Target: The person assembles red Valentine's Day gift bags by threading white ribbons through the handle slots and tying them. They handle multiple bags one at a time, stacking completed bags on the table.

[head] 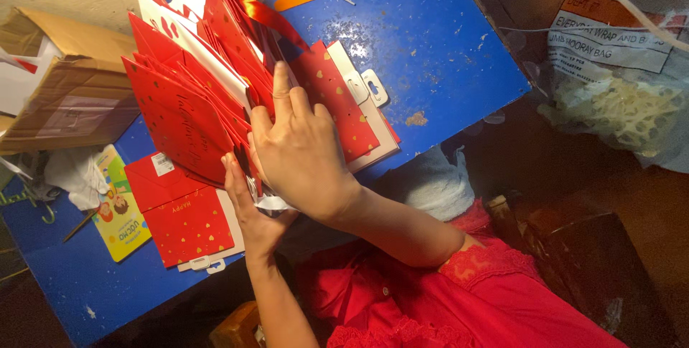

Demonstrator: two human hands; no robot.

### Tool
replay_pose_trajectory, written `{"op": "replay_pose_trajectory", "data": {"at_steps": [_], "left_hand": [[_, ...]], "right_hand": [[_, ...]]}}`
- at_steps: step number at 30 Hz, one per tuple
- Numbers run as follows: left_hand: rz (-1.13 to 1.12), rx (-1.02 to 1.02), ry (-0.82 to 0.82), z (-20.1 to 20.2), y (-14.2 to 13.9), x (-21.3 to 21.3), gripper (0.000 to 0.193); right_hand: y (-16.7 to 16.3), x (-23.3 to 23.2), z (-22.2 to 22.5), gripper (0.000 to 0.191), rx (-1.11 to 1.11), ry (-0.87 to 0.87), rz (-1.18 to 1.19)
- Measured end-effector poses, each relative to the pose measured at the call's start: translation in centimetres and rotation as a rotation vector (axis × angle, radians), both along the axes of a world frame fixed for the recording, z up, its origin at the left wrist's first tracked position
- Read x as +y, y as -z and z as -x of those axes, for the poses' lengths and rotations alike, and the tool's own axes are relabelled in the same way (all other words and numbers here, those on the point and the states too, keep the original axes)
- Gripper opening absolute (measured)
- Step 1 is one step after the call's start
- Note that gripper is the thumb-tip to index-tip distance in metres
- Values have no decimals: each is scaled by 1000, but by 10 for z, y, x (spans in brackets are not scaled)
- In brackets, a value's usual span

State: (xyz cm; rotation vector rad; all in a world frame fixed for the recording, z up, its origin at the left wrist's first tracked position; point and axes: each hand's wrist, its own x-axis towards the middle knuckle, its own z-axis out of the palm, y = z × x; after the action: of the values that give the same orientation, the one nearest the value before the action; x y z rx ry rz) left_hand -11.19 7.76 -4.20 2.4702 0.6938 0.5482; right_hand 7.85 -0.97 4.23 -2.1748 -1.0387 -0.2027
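— Red paper gift bags, a fanned stack of them, are lying flat on the blue counter left of centre in the frame. The right hand is pressing down on the stack's near edge, fingers close together. The left hand is coming up from below, thumb and fingers pinching the bottom edges of a few bags.

— How would they handle, do you reckon?

— Light and thin, I'd judge, stiff enough to stand fanned but easily creased, and the glossy faces are probably sliding on each other. Holding them by the folded bottom edge, as she's doing, looks safest.

— Any packaging around?

— A brown cardboard box is sitting at the upper left. A yellow illustrated card is lying at lower left, beside two more flat red bags with white hang tabs. A clear plastic sack with a white rectangular label and an orange one is slumping at the upper right.
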Motion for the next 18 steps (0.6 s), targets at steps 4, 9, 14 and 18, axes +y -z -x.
{"op": "replay_pose_trajectory", "data": {"at_steps": [4,9,14,18], "left_hand": [[41,-27,2,0,4,-1,127],[9,-25,9,-3,2,3,124],[-25,-5,29,-11,-3,3,124],[45,30,12,-14,-8,1,121]], "right_hand": [[0,-4,1,27,23,-17,-10],[-5,1,7,40,-36,-57,-1],[9,5,1,36,29,-99,34],[23,-3,-19,31,70,-181,-24]]}}
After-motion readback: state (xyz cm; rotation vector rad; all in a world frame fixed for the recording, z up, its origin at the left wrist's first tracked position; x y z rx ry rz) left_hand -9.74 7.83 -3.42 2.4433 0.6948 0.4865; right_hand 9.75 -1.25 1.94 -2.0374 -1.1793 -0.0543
